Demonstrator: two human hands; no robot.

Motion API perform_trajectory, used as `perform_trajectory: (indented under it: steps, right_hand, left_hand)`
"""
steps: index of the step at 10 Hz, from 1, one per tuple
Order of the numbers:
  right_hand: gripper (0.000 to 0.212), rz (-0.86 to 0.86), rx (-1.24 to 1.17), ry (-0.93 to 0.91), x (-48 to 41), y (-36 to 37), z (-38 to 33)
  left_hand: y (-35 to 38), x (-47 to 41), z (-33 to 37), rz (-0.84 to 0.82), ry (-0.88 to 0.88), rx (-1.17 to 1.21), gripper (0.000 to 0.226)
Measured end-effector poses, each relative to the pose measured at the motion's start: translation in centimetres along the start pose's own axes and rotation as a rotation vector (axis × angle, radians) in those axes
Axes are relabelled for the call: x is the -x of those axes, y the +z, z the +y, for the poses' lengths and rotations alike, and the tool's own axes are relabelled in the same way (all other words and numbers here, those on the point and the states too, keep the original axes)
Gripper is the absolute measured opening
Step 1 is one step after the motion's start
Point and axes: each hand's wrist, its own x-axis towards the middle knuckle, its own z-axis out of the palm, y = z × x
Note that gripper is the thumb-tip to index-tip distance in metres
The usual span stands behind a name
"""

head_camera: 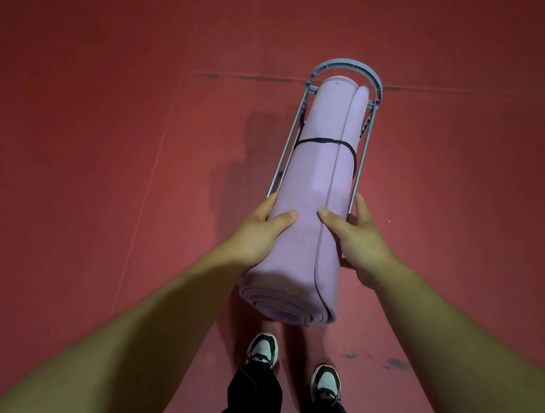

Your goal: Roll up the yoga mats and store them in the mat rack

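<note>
Gripping from opposite sides, the left hand and the right hand held a rolled lilac foam yoga mat. Each thumb pressed flat on its near face, and the other fingers curled round behind it. The mat formed a thick cylinder with a soft, matte, faintly ribbed surface. Its open end, nearest the camera, showed a spiral of layers, and a dark-trimmed outer edge ran lengthwise down the roll. A thin black elastic cord circled it about midway.

The roll stood inside a tall grey mat rack, its far end down within the rack's arch-shaped base, with thin metal rods rising along each side toward the hands. The hands and the roll hid the rods' upper ends. The right hand lay just beside the right rods; whether it touched them could not be told.

Around lay a dull red floor of smooth sheets with straight seams and a few dark scuffs. Below the mat, 2 black-and-white trainers and black trouser legs showed.
</note>
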Motion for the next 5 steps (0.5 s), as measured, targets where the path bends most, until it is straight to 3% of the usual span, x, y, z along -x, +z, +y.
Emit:
perform_trajectory:
  steps: [2,4,5]
  right_hand:
    - [0.076,0.012,0.077,-0.063,1.2,-0.9,-2.0]
    - [0.089,0.03,0.424,-0.195,2.0,-0.9,-4.3]
    - [0.09,-0.019,0.59,-0.252,2.6,-0.2,-6.2]
  left_hand:
    - [-0.9,0.7,1.3,0.069,0.006,-0.047,0.068]
    - [-1.6,2.4,2.7,0.145,0.083,-0.316,0.072]
    - [-3.2,3.5,2.7,0.208,0.101,-0.417,0.092]
